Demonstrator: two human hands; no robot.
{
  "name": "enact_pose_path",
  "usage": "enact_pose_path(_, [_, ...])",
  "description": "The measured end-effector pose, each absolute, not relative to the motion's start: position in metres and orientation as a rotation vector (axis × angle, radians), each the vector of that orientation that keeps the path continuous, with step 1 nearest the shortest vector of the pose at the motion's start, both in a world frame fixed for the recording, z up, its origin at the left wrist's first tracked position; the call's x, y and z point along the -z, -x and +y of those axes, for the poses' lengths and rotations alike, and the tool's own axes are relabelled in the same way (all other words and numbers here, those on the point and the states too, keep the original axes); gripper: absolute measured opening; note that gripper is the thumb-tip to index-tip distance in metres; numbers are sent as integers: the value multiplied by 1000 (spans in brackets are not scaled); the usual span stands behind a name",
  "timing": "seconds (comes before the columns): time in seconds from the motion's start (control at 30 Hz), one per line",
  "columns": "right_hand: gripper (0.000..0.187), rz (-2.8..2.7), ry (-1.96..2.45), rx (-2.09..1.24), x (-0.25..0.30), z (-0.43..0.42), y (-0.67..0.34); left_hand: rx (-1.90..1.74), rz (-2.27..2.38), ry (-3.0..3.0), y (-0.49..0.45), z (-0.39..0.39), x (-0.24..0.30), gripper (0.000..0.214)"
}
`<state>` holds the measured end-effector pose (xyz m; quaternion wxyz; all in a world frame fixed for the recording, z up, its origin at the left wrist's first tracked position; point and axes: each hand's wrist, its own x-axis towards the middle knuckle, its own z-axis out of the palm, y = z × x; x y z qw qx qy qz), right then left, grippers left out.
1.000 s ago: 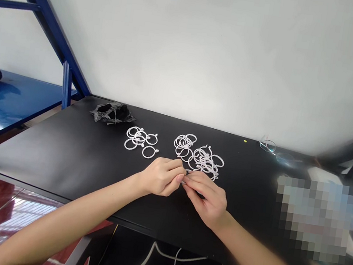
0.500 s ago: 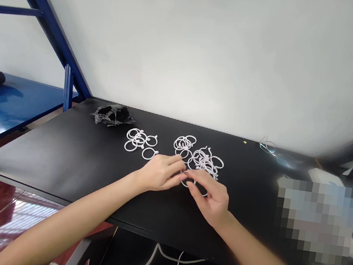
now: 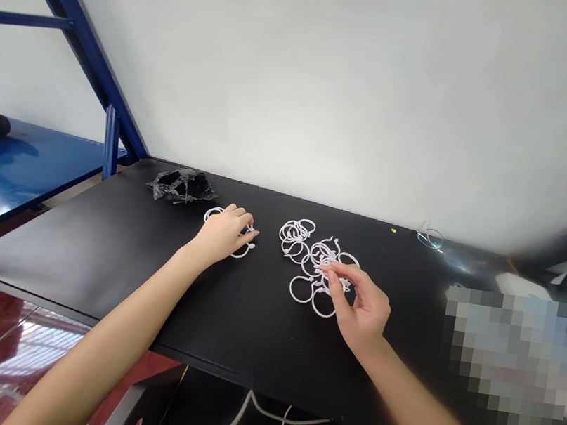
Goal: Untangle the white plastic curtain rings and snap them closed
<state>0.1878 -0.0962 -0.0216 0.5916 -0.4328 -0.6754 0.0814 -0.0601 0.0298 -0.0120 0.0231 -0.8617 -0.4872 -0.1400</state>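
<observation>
So from my end of the head cam I've got both hands over the white rings on the black table [image 3: 99, 235]. The left hand [image 3: 227, 232] is palm down over the smaller group, the left rings [image 3: 240, 256], covering most of them, so just a few curved bits poke out around it. Its fingers are bent, and I can't tell whether it's actually holding one. The right hand [image 3: 356, 298] is at the bigger pile, the right rings [image 3: 320, 255], with thumb and forefinger brought close together in a narrow pinch (can't make out if a ring is in there, the white stuff behind blends in). That pile is loose and overlapping; two rings lie flat on its near side, one beside the other, and another bunch sits at its far left. Crumpled black plastic [image 3: 181, 186] lies beyond the left group, toward the wall [image 3: 302, 87]. Off to the right, near the wall, there's what looks like glasses [image 3: 429, 238], with a yellow speck [image 3: 393, 230] just left of them. The item at far right [image 3: 511, 360] is pixelated, so no clue what that is.
</observation>
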Motion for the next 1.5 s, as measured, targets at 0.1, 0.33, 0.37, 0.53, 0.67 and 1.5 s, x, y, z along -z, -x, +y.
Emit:
enact_pose_path(0.1, [16,-1775,1020,-108,16,-93,-193,409,-1523,2651,60,29,9,21])
enact_pose_path(0.33, [33,-2258,1198,-168,12,-87,-207,388,-1590,2550,62,26,9,20])
enact_pose_path(0.37, [30,-2269,1216,-175,12,-87,-207,387,-1588,2545,62,26,10,20])
enact_pose_path(0.53, [22,-2271,1248,-168,15,-88,-204,440,-1573,2508,62,26,11,19])
enact_pose_path(0.67, [14,-2277,1233,-148,15,-88,-203,582,-1527,2574,56,22,8,18])
enact_pose_path(1.5, [15,-1788,955,-213,18,-95,-178,1443,-1480,3826,3,-29,11,39])
